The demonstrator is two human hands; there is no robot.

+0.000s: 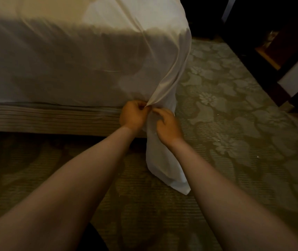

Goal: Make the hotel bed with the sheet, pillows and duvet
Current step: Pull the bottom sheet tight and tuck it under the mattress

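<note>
- Head view: a dark wooden piece of furniture (253,57) stands at the upper right, well apart from the bed corner, with a pale panel low on its side.
- A grey-green carpet with a large flower pattern (231,109) covers the floor around the bed and under both forearms; small pale specks lie on it.
- Below the mattress runs a beige ribbed bed base (45,117), its fabric in fine level ridges. Nothing lies between the hands and the corner.
- The thin white cotton sheet (68,58) is spread over the mattress and drapes down its near side to the base. At the right corner it gathers into a long twisted fold.
- From that fold a loose tail of sheet hangs down past the base, and its pointed end lies on the carpet between the forearms.
- The left hand (132,115) has its fingers curled tight and pinches the fold at the foot of the corner, just above the base.
- The right hand (168,126) is just beside it, almost touching. Its fingertips and thumb pinch the same gathered cloth, and its palm lies over the hanging tail.
- The sheet looks smooth and faintly glossy, with soft creases running towards the pinched spot.
</note>
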